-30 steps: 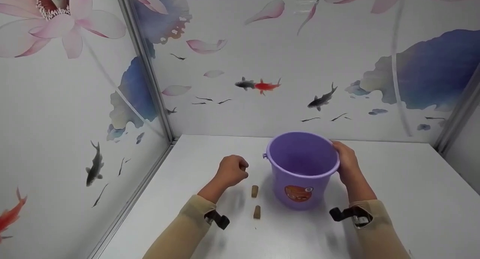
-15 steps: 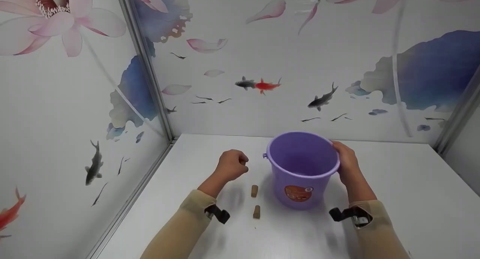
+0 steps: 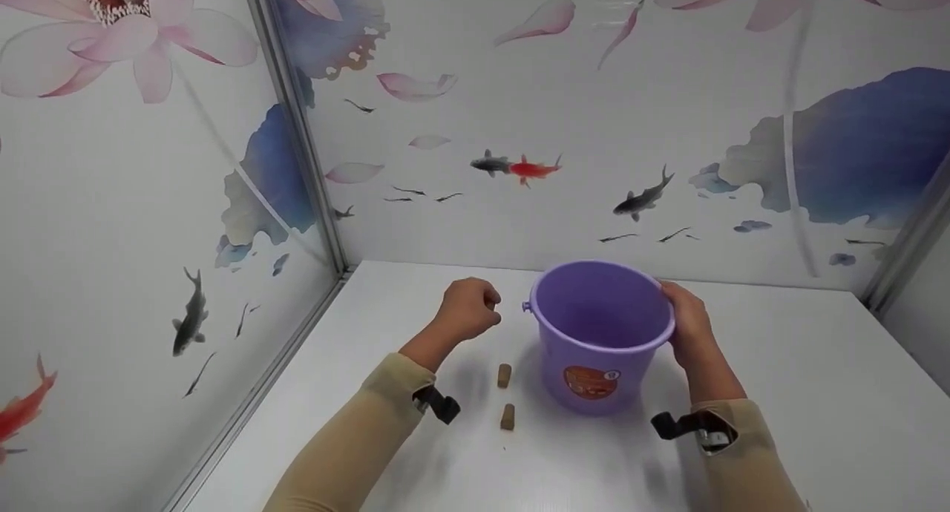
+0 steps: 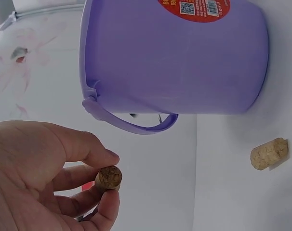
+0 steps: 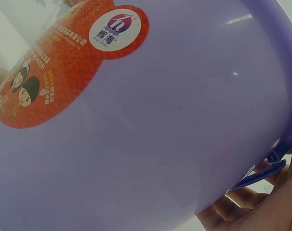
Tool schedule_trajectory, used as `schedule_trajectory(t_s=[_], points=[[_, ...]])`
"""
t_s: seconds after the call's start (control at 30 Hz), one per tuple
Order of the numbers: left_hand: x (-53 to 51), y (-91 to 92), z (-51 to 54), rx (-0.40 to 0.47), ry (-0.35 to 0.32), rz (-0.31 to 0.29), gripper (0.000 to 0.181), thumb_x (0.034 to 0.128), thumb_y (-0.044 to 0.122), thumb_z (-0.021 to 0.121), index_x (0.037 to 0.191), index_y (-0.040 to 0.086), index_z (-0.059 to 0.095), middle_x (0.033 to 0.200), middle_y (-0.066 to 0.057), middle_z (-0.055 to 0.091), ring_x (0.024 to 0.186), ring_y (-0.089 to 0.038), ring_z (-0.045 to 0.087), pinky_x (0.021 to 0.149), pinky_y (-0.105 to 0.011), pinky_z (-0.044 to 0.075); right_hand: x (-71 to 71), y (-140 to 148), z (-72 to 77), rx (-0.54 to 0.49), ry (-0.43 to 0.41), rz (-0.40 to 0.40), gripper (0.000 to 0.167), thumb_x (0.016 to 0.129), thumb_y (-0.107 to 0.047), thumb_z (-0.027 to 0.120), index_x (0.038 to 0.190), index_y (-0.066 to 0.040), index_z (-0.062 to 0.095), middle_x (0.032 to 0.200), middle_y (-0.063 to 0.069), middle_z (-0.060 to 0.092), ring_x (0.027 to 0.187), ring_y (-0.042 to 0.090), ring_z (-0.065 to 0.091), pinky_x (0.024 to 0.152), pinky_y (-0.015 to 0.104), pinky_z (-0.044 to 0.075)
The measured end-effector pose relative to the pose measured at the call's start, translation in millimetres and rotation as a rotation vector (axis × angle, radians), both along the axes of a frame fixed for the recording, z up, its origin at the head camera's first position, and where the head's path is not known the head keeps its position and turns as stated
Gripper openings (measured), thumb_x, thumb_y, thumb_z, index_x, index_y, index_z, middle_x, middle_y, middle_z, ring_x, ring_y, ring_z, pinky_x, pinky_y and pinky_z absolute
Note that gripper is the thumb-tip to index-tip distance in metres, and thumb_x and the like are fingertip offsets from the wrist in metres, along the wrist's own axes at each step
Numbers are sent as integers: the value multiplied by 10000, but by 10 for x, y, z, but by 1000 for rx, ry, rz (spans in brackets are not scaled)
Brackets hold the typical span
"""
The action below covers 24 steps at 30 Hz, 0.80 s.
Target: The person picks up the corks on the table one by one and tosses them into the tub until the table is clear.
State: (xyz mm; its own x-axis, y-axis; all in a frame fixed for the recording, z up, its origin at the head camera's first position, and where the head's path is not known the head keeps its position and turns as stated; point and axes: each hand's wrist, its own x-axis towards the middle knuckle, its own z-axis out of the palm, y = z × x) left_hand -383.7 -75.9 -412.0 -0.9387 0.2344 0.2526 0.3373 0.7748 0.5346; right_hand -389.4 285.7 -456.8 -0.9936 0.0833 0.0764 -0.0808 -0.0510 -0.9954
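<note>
Through the left wrist camera I see my left hand (image 3: 469,309) pinching a small cork (image 4: 109,177) by thumb and fingertips, that grip closed to just the cork's width, one round end facing the lens. This hand is raised above the worktop (image 3: 787,349), beside and apart from the purple bucket (image 3: 600,312), which stands upright with its mouth up. My right hand (image 3: 690,326) holds the bucket's side at the rim, the grip spread along the wall with fingers bent; whether it also has the handle (image 4: 118,123), I cannot tell. To the left of the bucket, two more corks rest on the worktop, the farther cork (image 3: 504,375) and the nearer cork (image 3: 508,417), well apart from both hands. An orange-red label (image 3: 590,383) marks the bucket's front.
</note>
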Motion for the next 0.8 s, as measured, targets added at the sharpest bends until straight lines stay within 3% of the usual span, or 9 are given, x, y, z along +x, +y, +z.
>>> schedule_trajectory(t_s=[0.2,0.4,0.63,0.8], points=[[-26,30,113,-19,27,-15,227,871,18,737,1088,-11,799,889,-96,726,849,-189,583,916,-459,583,-3,3,9,-15,-19,13,408,1146,-231,370,1389,-45,641,1019,-161,712,1003,60,662,895,267,554],[-55,47,151,-4,46,-4,227,864,16,735,1080,-5,801,862,-78,713,832,-187,585,887,-449,580,-19,9,10,-25,-26,11,399,1146,-236,374,1372,-87,667,1013,-181,707,1009,50,655,902,253,551],[-89,77,209,-4,56,-8,191,867,14,722,1044,0,793,818,-42,664,827,-184,569,889,-449,573,-8,-12,21,-7,-31,-7,455,1141,-231,378,1480,-4,580,1020,-205,698,1018,17,650,917,230,541],[-87,90,248,6,68,-24,197,863,9,714,1044,-6,792,796,-39,651,827,-189,567,898,-457,570,1,-31,-3,-8,-34,-14,453,1145,-247,386,1479,-14,586,1033,-196,700,1022,28,653,916,242,548]])
